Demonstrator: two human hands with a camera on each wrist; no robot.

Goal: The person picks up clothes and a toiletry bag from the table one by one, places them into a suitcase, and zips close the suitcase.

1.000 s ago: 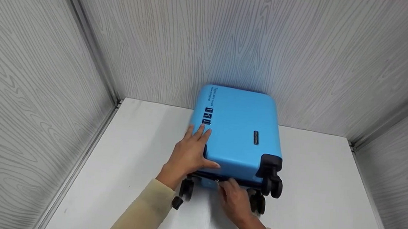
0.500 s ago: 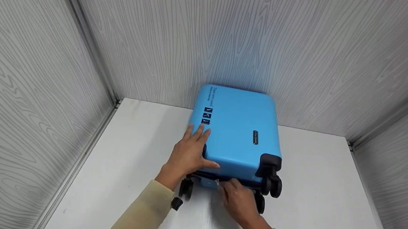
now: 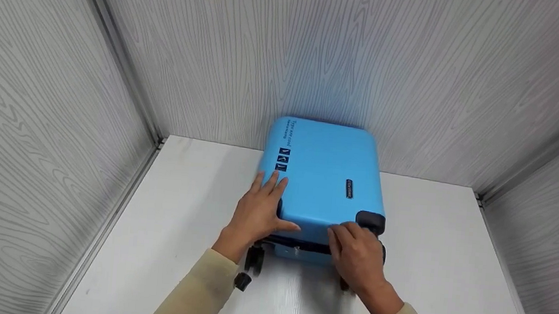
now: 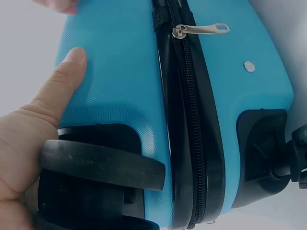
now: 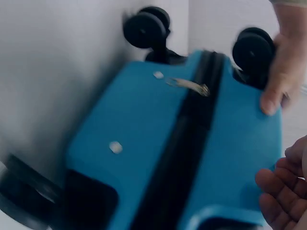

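Observation:
A light blue hard-shell suitcase lies flat, its wheeled end toward me. My left hand rests spread on its near left corner, thumb along the end face, beside a black wheel in the left wrist view. The metal zipper pull sticks out from the black zipper band, untouched. My right hand is at the near right edge of the upper shell, fingers loosely bent; in the right wrist view its fingers hold nothing. Whether they touch the shell I cannot tell.
The suitcase lies on a white surface, its far end close to the wood-grain back panel. Similar panels stand left and right. A black wheel juts out at the near left.
My right hand has let go of the zipper pull and moved right and up to the upper shell's near edge. My left hand and the suitcase have hardly moved.

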